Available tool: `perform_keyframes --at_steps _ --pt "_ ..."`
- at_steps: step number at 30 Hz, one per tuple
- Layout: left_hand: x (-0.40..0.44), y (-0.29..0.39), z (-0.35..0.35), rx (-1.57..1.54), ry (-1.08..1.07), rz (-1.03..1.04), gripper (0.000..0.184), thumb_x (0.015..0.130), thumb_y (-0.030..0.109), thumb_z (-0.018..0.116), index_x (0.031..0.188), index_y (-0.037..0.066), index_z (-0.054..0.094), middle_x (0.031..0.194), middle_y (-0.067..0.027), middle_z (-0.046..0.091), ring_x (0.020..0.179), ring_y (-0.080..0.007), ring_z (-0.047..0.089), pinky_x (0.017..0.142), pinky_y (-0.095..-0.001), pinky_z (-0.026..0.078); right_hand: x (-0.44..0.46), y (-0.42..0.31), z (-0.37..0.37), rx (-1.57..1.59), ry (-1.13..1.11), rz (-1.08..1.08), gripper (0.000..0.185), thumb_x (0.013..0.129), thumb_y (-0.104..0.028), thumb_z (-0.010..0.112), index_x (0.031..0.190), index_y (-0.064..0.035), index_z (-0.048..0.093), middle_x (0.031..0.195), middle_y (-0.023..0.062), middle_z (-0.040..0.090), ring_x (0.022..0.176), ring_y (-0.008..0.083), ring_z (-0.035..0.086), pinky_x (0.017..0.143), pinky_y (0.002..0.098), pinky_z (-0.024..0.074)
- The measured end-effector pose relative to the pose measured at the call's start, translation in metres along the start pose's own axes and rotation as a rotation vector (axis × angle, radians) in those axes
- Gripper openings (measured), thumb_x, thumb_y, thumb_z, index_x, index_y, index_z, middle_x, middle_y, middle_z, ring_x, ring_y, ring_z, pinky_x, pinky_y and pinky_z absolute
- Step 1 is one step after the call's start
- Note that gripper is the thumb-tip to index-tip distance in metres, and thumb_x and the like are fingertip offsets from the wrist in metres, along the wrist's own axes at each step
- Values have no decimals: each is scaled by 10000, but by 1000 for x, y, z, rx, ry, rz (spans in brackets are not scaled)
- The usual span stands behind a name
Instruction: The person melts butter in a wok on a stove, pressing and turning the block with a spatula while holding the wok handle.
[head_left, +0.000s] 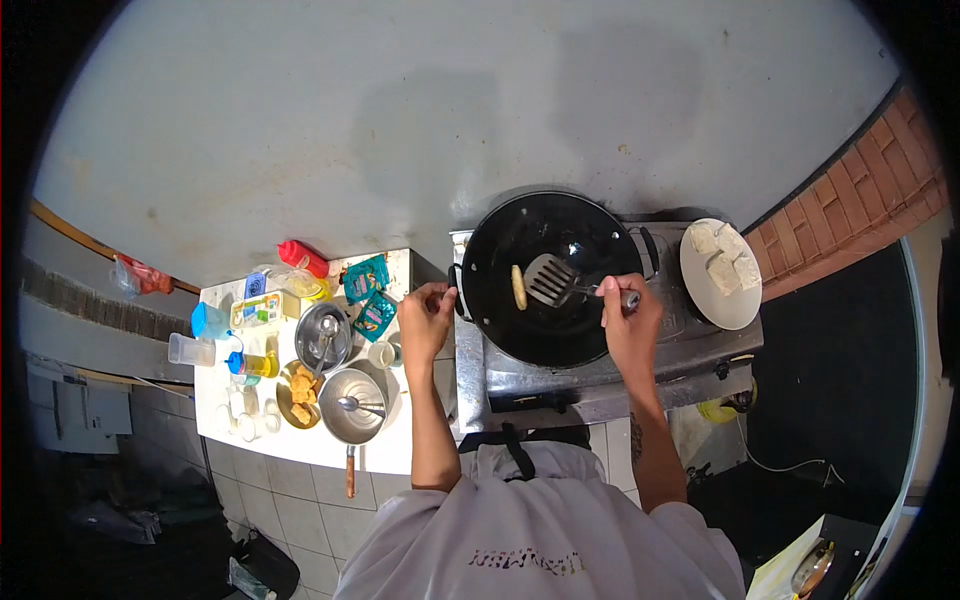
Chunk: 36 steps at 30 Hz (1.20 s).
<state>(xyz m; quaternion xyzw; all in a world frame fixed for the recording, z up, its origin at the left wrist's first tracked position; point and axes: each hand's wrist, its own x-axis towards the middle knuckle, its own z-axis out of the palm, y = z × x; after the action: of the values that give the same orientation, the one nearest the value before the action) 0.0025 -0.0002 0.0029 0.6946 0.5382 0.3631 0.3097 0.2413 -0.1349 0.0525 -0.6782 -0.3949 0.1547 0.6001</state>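
A black wok [550, 345] sits on the stove, with dark, shiny liquid inside. My right hand [630, 315] is closed round the handle of a slotted spatula [550, 281], whose head is down in the wok. Just left of the spatula head, a single pale golden strip of food [518, 287] lies in the wok, touching or almost touching its edge. My left hand [427, 315] has its fingers pinched at the wok's left side handle [457, 278]. On the stove's right side, a white plate [710, 305] carries several white blocks [727, 260] that look like tofu.
The metal stove [640, 372] stands against the grey wall. On the white table [215, 420] at left are a saucepan [352, 425], a metal bowl [323, 337], a bowl of fried pieces [303, 385], green sachets [374, 315], a red bottle [302, 258] and several jars.
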Motion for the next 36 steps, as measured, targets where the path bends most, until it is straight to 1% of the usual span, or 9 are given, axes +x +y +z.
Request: perform_keyframes --at_steps 4,10,15,18,22,24,28,34,36 --pt "0 -1 1 -14 -10 -18 223 829 150 734 910 -55 699 595 -87 608 525 -127 530 531 -290 436 -3 1 4 24 -68 75 180 949 -125 615 814 -8 602 655 15 608 553 48 481 508 234 369" --pt "-1 -2 0 -8 -4 -13 228 827 146 732 927 -56 700 603 -95 613 527 -135 537 542 -297 447 2 15 4 44 37 20 207 959 -150 607 803 -14 599 600 -5 565 511 34 454 472 232 338" --pt "-1 -2 0 1 -9 -7 239 825 148 733 942 -58 699 597 -101 604 528 -140 534 544 -300 447 -5 24 3 57 -10 182 251 975 -179 583 787 -13 582 623 5 583 518 43 460 484 237 340" --pt "-2 -1 -1 5 -1 11 249 824 154 735 943 -61 698 594 -101 598 524 -144 531 542 -302 445 -7 38 2 23 32 127 261 983 -178 567 777 -18 568 618 7 571 510 49 446 485 244 339" --pt "-3 -5 0 8 0 39 258 824 160 738 947 -62 696 601 -101 598 527 -154 534 544 -305 446 -5 39 0 49 62 175 275 986 -183 560 763 -20 565 619 6 562 518 55 436 494 251 335" --pt "-3 -5 2 3 2 41 258 823 160 739 947 -62 695 604 -103 600 529 -156 535 544 -306 447 -6 43 6 45 125 68 275 981 -176 563 755 -19 571 627 5 562 530 57 438 501 256 329" --pt "-2 -6 2 6 2 27 259 825 163 743 944 -62 694 604 -104 601 531 -151 535 545 -303 447 -8 46 -1 34 45 131 272 976 -168 565 749 -20 575 631 3 564 543 56 438 515 254 327" --pt "-3 0 0 14 -8 29 257 825 160 744 944 -62 695 600 -102 601 526 -147 533 545 -299 445 -4 41 -3 -3 119 149 266 974 -162 564 747 -23 577 644 7 576 540 55 429 516 257 327" --pt "-2 1 0 17 -10 21 256 825 159 744 945 -62 695 600 -102 601 525 -148 533 545 -299 445 -6 49 3 15 77 83 267 980 -169 563 759 -19 576 655 10 582 512 47 436 476 250 323"
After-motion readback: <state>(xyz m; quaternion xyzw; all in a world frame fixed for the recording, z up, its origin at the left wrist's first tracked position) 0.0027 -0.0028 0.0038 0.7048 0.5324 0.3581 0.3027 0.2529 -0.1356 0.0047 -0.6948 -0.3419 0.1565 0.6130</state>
